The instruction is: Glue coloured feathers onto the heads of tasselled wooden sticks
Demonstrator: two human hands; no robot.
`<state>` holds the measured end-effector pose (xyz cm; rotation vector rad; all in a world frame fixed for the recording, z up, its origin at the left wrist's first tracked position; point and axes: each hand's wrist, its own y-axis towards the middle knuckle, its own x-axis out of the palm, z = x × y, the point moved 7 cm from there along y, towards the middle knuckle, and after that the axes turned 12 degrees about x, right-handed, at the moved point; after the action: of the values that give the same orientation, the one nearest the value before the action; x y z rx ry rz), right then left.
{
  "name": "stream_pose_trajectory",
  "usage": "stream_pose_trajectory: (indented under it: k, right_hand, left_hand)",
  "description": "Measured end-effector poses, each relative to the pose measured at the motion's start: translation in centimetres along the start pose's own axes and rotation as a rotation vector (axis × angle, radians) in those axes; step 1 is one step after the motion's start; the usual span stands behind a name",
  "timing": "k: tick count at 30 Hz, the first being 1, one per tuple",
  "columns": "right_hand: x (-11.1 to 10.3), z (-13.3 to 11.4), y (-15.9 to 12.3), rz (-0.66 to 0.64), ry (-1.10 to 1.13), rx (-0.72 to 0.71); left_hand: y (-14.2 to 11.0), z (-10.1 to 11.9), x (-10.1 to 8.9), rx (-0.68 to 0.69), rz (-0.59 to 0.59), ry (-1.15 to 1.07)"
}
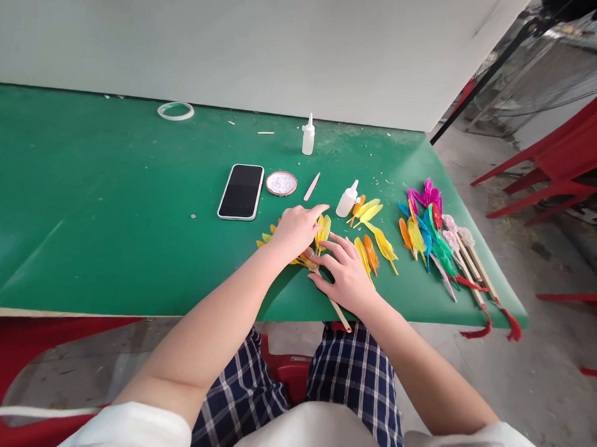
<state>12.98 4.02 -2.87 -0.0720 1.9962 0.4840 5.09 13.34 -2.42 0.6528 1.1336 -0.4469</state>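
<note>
A fan-like piece of yellow feathers [266,237] with a pale wooden stick handle [341,314] lies near the table's front edge. My left hand [297,231] rests over its feathers, index finger stretched out to the right above an upright yellow feather [323,230]. What lies under that palm is hidden. My right hand [346,274] lies with fingers spread over the fan's centre and the top of the stick, its fingertips touching there. Loose yellow feathers [383,244] and orange feathers [371,251] lie just beyond the right hand.
Around the hands on the green table [130,195] are a phone [241,192], a round dish [281,183], tweezers [312,186], a near glue bottle [347,199], a far glue bottle [308,137] and a tape roll [175,111]. Coloured feathers [426,238] and tasselled sticks [469,262] lie right.
</note>
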Motion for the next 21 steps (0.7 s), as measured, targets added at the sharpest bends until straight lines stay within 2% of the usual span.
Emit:
stream_pose_trajectory:
  k: [21]
  right_hand:
    - [0.1,0.03,0.09,-0.016,-0.023,0.006]
  left_hand:
    - [0.05,0.06,0.06,0.002,0.001,-0.007]
